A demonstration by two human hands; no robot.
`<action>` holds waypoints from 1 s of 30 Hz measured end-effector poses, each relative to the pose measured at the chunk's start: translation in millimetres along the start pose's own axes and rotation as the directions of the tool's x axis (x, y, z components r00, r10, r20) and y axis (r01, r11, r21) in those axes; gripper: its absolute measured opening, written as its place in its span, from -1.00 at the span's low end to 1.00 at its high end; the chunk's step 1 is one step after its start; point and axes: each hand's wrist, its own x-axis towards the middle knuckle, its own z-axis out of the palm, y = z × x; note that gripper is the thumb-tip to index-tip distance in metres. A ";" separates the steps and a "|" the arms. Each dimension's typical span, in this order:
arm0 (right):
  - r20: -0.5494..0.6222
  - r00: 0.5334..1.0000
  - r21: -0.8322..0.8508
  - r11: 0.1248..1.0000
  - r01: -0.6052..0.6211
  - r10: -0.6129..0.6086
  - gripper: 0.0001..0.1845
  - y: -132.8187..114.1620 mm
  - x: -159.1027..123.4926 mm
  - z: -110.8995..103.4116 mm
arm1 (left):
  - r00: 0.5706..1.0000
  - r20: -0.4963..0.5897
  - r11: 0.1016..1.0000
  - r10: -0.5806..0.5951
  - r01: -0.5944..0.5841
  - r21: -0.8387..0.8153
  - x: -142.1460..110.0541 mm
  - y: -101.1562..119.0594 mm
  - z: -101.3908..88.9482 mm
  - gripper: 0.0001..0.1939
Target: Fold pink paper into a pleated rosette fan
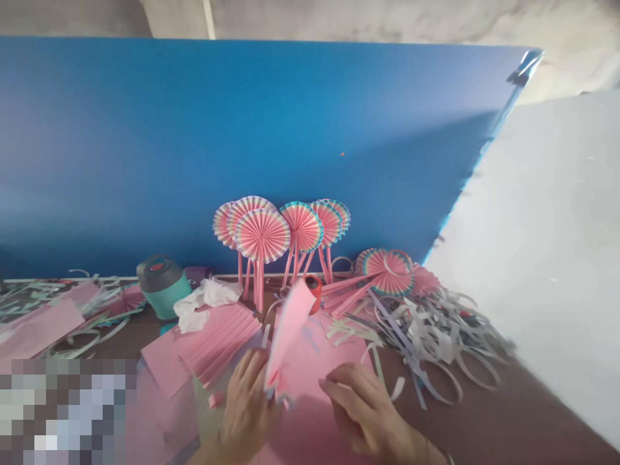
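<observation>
Your left hand [252, 394] is closed on the lower end of a pink folded piece [293, 316], which stands tilted above the middle of the tabletop [533, 413], with its upper end toward the back edge. Your right hand [361, 403] is well apart from that piece, fingers close together and seemingly holding nothing, over a pink sheet [307, 423] that runs toward the near edge; whether it touches the sheet you cannot tell. Judging by what lies about, a good part is done: six round fans [262, 235] stand on pink handles along the back edge, in front of the blue panel [271, 142], and more lying fans [387, 271] rest toward the back right corner. The piece in your grip looks only partly worked, its lower end crumpled and no full disc formed. What seems left is the stock at its left: pleated paper [220, 345] with flat pink sheets [165, 361] beside it, and further pink paper [53, 323] toward the left edge. Loose strips [436, 336] pile up by the right edge, too tangled for you to tell whether they are offcuts or supply.
</observation>
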 end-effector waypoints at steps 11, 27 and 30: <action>0.058 0.990 -0.232 0.966 -0.114 0.130 -0.73 5.0 -2.4 18.9 | 0.954 0.235 0.982 0.187 -0.186 -0.025 17.4 17.9 10.5 -0.72; 0.504 0.729 0.054 0.825 -0.563 0.464 -0.66 25.0 -9.9 9.4 | 0.774 0.631 0.962 -0.045 0.204 -0.181 12.9 0.7 4.4 -0.72; 0.471 0.730 0.163 0.764 -0.624 0.496 -0.74 27.2 -10.0 8.1 | 0.784 0.614 0.931 -0.097 0.289 -0.221 12.9 -0.8 4.9 -0.77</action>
